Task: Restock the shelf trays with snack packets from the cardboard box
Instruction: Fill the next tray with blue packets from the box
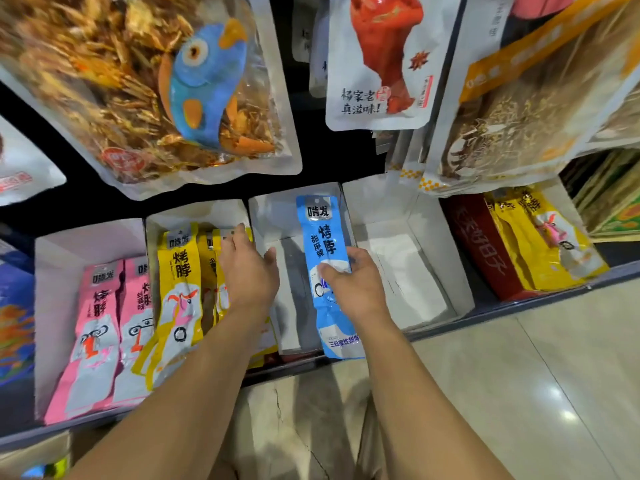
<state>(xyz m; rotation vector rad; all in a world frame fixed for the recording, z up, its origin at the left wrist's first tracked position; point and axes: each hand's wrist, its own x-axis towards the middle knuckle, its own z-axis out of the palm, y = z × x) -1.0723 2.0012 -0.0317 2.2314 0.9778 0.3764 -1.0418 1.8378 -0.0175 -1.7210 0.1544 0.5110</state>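
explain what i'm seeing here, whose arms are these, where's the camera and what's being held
There is no machine here. These are a person's two bare arms, filmed by one camera worn on the head and looking forward and down, which is why the arms come in from the bottom edge. In front is a shop shelf with white trays. One tray holds pink packets, and the next holds yellow packets. The right hand pinches a long blue packet over the third tray. The left hand touches the tops of the yellow packets with straight fingers. Larger snack bags hang above.
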